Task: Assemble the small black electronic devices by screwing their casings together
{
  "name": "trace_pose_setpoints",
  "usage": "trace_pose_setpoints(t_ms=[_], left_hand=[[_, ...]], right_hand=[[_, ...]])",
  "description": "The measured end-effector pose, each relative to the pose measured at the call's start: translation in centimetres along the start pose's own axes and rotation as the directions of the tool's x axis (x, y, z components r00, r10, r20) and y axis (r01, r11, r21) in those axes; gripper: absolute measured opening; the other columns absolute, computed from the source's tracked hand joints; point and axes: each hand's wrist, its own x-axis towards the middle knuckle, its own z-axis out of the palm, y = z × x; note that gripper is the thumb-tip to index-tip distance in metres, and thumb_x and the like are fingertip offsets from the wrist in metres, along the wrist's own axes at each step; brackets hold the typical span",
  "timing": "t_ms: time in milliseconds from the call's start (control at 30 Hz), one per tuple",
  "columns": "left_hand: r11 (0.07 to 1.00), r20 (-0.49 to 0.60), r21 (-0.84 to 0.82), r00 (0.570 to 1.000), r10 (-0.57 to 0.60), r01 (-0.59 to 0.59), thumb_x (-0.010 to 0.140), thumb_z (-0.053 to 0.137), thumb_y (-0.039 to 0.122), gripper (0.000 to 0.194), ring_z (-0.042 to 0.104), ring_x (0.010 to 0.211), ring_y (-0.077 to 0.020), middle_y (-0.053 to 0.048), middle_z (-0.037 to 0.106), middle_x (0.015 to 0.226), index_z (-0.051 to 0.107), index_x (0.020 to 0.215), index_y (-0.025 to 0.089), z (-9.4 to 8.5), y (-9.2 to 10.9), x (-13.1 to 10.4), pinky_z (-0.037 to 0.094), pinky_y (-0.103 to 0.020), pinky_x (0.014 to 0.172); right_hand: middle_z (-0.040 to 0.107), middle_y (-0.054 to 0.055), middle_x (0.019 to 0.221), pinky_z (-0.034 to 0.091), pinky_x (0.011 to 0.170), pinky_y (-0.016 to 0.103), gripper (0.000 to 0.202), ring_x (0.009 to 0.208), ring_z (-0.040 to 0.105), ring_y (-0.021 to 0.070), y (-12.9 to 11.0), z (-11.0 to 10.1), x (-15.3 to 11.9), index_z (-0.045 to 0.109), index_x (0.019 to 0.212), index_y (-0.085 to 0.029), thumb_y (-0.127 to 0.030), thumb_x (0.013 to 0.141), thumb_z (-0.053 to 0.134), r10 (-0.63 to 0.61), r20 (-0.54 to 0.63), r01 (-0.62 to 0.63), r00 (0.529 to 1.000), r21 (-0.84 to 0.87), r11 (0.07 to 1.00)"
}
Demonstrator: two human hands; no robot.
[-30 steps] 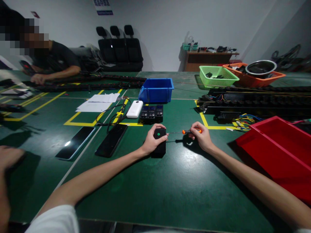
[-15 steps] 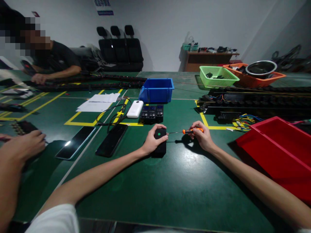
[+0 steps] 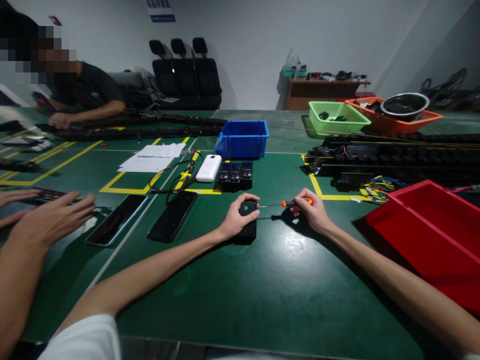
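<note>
My left hand is closed around a small black box with a green dot on its top, resting on the green table. My right hand grips the orange and black handle of a screwdriver. The screwdriver lies roughly level, its thin shaft pointing left, with the tip at the right side of the box near my left fingertips. Whatever the tip meets there is too small to make out. Just beyond the box stand several similar black boxes in a row.
Left of my hands lie two phones, a white power bank and papers. A blue bin stands behind, a red bin at right. Wired black rails lie far right. A co-worker's hands are at left.
My hands, the black box and the screwdriver stay almost in place. At the left, the co-worker's near hand has shifted right with its fingers spread, and the other hand shows more.
</note>
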Motion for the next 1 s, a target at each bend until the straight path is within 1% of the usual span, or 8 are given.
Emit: trace_pose_setpoints(t_ms=[100, 233, 533, 700, 800, 1000], left_hand=[[1.000, 0.000, 0.019, 1.000, 0.006, -0.006, 0.077, 0.071, 0.029, 0.035, 0.066, 0.089, -0.0185, -0.005, 0.066, 0.102, 0.060, 0.108, 0.020, -0.02, 0.02, 0.04, 0.051, -0.033, 0.085], [0.999, 0.002, 0.047, 1.000, 0.009, -0.009, 0.078, 0.070, 0.029, 0.035, 0.066, 0.090, -0.0188, -0.006, 0.066, 0.103, 0.060, 0.110, 0.020, -0.07, 0.02, 0.05, 0.051, -0.033, 0.086], [0.999, -0.001, 0.051, 1.000, 0.008, -0.008, 0.077, 0.070, 0.028, 0.035, 0.066, 0.089, -0.0185, -0.005, 0.066, 0.102, 0.060, 0.109, 0.020, -0.17, -0.06, 0.07, 0.051, -0.033, 0.086], [0.998, 0.004, 0.065, 1.000, 0.013, -0.014, 0.078, 0.069, 0.028, 0.034, 0.066, 0.089, -0.0184, -0.005, 0.065, 0.102, 0.059, 0.109, 0.020, -0.20, 0.04, 0.08, 0.050, -0.033, 0.086], [0.998, 0.006, 0.063, 1.000, 0.012, -0.013, 0.078, 0.070, 0.028, 0.035, 0.066, 0.088, -0.0182, -0.005, 0.065, 0.102, 0.058, 0.110, 0.020, -0.22, 0.02, 0.09, 0.050, -0.032, 0.085], [0.996, 0.007, 0.083, 1.000, 0.027, -0.027, 0.079, 0.068, 0.027, 0.037, 0.065, 0.091, -0.0180, -0.005, 0.063, 0.106, 0.058, 0.114, 0.021, -0.26, -0.05, 0.10, 0.050, -0.032, 0.087]], right_hand=[[0.064, -0.002, 0.063, 0.047, 0.049, 0.024, 0.035, 0.052, 0.059, 0.0135, 0.01, -0.02, 0.07, 0.050, 0.077, -0.022, -0.049, 0.077, 0.072, 0.007, 0.005, -0.007, 1.000, -0.001, 1.000], [0.065, -0.001, 0.063, 0.047, 0.049, 0.023, 0.033, 0.051, 0.059, 0.0126, -0.06, -0.14, 0.16, 0.049, 0.076, -0.021, -0.047, 0.080, 0.070, 0.008, 0.043, -0.007, 0.999, -0.012, 1.000], [0.062, -0.002, 0.058, 0.046, 0.048, 0.025, 0.032, 0.048, 0.057, 0.0132, -0.21, -0.49, 0.27, 0.051, 0.079, -0.021, -0.049, 0.083, 0.066, 0.024, 0.112, -0.017, 0.993, -0.067, 0.998], [0.058, -0.005, 0.058, 0.042, 0.050, 0.023, 0.029, 0.049, 0.053, 0.0120, -0.36, -0.75, 0.27, 0.051, 0.092, -0.022, -0.043, 0.081, 0.068, -0.004, 0.174, 0.006, 0.985, -0.013, 1.000], [0.059, -0.005, 0.061, 0.040, 0.052, 0.023, 0.028, 0.051, 0.053, 0.0117, -0.37, -0.91, 0.31, 0.050, 0.091, -0.022, -0.040, 0.081, 0.069, -0.014, 0.196, 0.013, 0.980, 0.009, 1.000], [0.062, -0.002, 0.065, 0.045, 0.054, 0.025, 0.027, 0.055, 0.056, 0.0130, -0.30, -0.97, 0.37, 0.050, 0.088, -0.021, -0.038, 0.082, 0.070, 0.009, 0.198, -0.015, 0.980, 0.026, 1.000]])
